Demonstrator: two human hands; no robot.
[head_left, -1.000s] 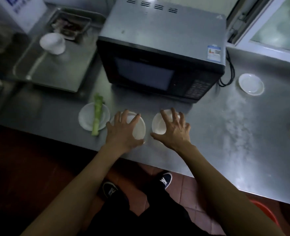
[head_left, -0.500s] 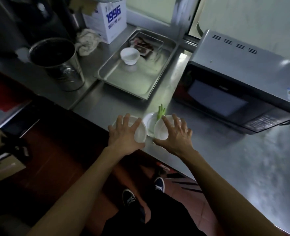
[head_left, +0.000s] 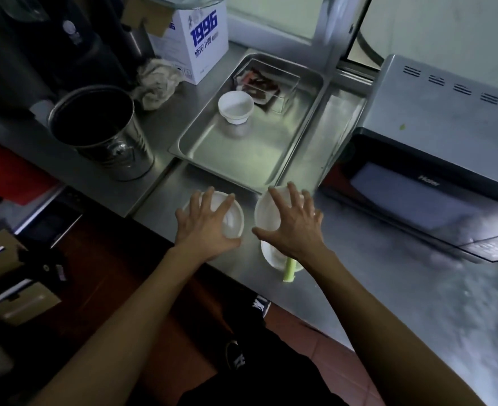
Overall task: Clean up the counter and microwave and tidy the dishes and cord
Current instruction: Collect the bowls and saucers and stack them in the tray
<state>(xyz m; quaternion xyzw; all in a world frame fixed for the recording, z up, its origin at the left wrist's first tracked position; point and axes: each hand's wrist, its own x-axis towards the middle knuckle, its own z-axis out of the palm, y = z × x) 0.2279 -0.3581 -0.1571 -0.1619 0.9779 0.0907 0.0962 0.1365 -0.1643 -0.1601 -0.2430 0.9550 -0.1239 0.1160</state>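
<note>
A stainless steel bench [head_left: 388, 288] carries a shallow steel tray [head_left: 250, 159] at twelve o'clock, holding a small white bowl [head_left: 236, 107]. A round steel pot [head_left: 101, 133] sits at ten o'clock, a grey microwave [head_left: 435, 159] at two o'clock.

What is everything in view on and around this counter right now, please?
small dishes: 2, white, one held in each hand above the counter's front edge
plate: 1, white, on the counter under the right hand
green stalk: 1, green, on that plate
bowl: 1, white, in the tray
tray: 1, steel, behind the hands
microwave: 1, grey and black, right
pot: 1, steel, left
box: 1, white, back
rag: 1, pale, beside the box
left hand: fingers round one dish
right hand: fingers round the other
</note>
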